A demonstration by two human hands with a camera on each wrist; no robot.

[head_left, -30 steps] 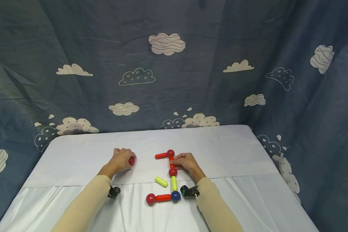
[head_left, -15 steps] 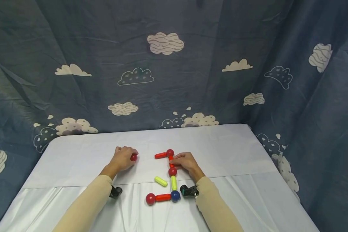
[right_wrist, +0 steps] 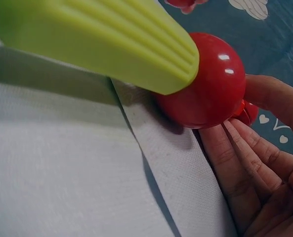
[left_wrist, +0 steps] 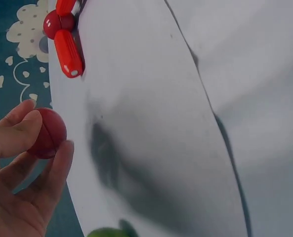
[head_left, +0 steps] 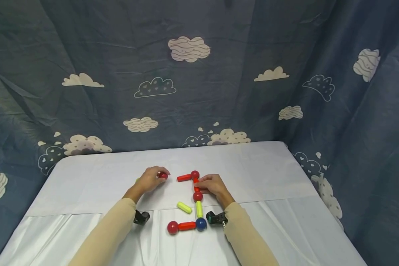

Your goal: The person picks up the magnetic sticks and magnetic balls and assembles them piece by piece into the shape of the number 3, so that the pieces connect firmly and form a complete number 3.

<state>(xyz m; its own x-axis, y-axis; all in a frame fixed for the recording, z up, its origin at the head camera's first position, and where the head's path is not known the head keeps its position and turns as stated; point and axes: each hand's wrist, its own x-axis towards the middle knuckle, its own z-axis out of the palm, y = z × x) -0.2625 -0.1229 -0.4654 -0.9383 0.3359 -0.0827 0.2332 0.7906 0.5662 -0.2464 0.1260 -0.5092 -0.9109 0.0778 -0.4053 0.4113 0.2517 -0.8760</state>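
My left hand (head_left: 149,179) pinches a loose red ball (left_wrist: 51,133) between thumb and fingertips, raised over the table; its shadow falls apart from it in the left wrist view. To its right lies a chain of balls and rods. My right hand (head_left: 214,187) grips the chain's red rod (head_left: 195,181), which joins a far red ball (head_left: 194,174) to a nearer red ball (right_wrist: 210,81). From the far ball a second red rod (head_left: 184,178) points left, its end free. Toward me follow a yellow-green rod (head_left: 199,209), a blue ball (head_left: 201,224), another red rod (head_left: 187,226) and an end red ball (head_left: 173,227).
A loose yellow-green rod (head_left: 184,207) lies left of the chain. Another yellow-green piece (head_left: 137,180) shows partly behind my left hand. The white-covered table (head_left: 259,170) ends at a dark blue cloud-print curtain (head_left: 219,92). Black wrist cameras (head_left: 216,218) hang close over the cloth.
My left hand has moved right and slightly away from me with the red ball, nearer the free red rod, uncovering a yellow-green piece behind it. My right hand keeps its grip in place.
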